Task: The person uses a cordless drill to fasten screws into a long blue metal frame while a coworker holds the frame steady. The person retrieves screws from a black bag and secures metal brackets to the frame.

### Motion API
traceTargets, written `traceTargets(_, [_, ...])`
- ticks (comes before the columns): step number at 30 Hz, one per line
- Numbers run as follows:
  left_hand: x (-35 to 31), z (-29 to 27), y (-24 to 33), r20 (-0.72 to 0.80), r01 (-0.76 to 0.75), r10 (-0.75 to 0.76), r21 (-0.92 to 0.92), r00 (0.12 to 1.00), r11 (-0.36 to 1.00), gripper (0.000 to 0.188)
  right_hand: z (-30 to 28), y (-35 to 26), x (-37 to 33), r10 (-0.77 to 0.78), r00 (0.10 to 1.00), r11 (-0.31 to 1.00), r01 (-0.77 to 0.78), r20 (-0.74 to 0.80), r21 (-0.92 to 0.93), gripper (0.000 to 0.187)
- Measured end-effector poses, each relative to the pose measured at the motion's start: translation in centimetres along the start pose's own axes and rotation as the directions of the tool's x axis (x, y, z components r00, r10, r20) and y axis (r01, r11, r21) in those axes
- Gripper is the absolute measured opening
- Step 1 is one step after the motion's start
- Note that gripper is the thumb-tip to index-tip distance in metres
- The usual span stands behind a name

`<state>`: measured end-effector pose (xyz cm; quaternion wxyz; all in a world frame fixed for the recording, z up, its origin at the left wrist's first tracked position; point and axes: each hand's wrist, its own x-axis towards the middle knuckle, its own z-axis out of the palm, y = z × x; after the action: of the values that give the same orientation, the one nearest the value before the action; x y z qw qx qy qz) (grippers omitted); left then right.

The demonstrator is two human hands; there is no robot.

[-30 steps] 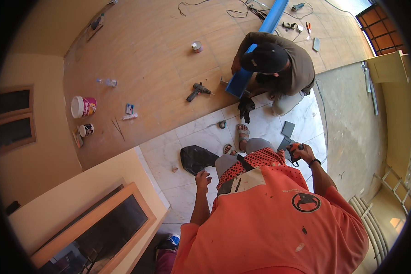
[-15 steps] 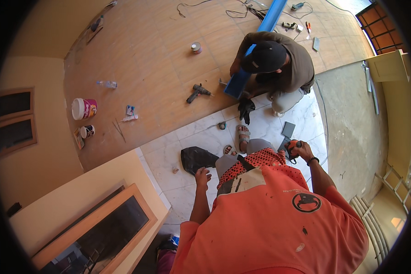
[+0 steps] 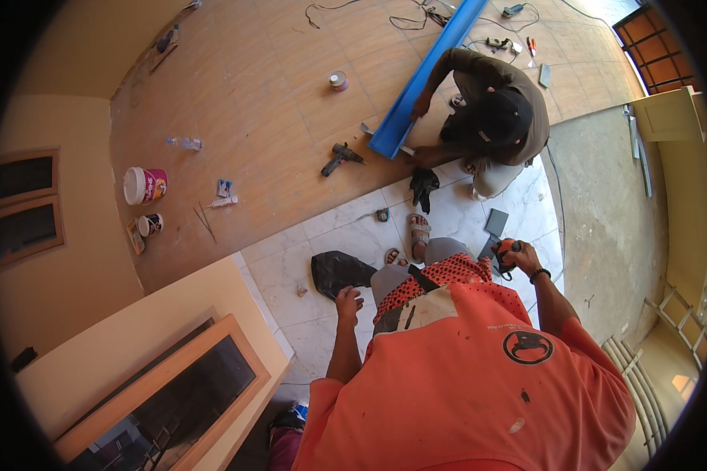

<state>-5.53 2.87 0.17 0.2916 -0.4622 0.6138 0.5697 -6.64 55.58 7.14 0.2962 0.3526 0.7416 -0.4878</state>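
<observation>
My right hand (image 3: 520,255) is closed around an orange-and-black hand tool (image 3: 507,250) whose exact kind I cannot make out. Below the tool lie dark grey rectangular pieces (image 3: 496,222) on the white tiles. My left hand (image 3: 349,303) rests by my left knee with its fingers apart, beside a crumpled black bag (image 3: 339,275); whether it touches the bag is unclear. Across from me, a crouching co-worker (image 3: 518,86) in a dark cap has one hand on a long blue channel (image 3: 404,118) and the other near its end, by a small metal strip (image 3: 408,150).
A cordless drill (image 3: 342,159), a tin (image 3: 338,81) and a bottle (image 3: 184,144) are on the tan floor. Buckets (image 3: 145,187) stand at the left wall. Black cloth (image 3: 424,190) and a small round tool (image 3: 382,215) lie ahead. A wood-framed window (image 3: 173,400) is lower left.
The co-worker has leaned to the right, and the blue channel's near end has shifted left and up. My hands have hardly moved.
</observation>
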Motion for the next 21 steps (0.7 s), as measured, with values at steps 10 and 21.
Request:
traceTargets(10, [0.9, -0.6, 0.0, -0.004, -0.028, 0.028, -0.012, 1.0, 1.0, 0.041, 1.4, -2.3, -1.8, -0.043, 0.997, 0.999, 0.043, -0.061, 0.004, 0.045])
traceTargets(21, [1.9, -2.8, 0.8, 0.009, -0.003, 0.003, 0.102, 1.0, 0.995, 0.038, 2.4, 2.5, -0.9, -0.008, 0.998, 0.997, 0.013, -0.06, 0.078, 0.049])
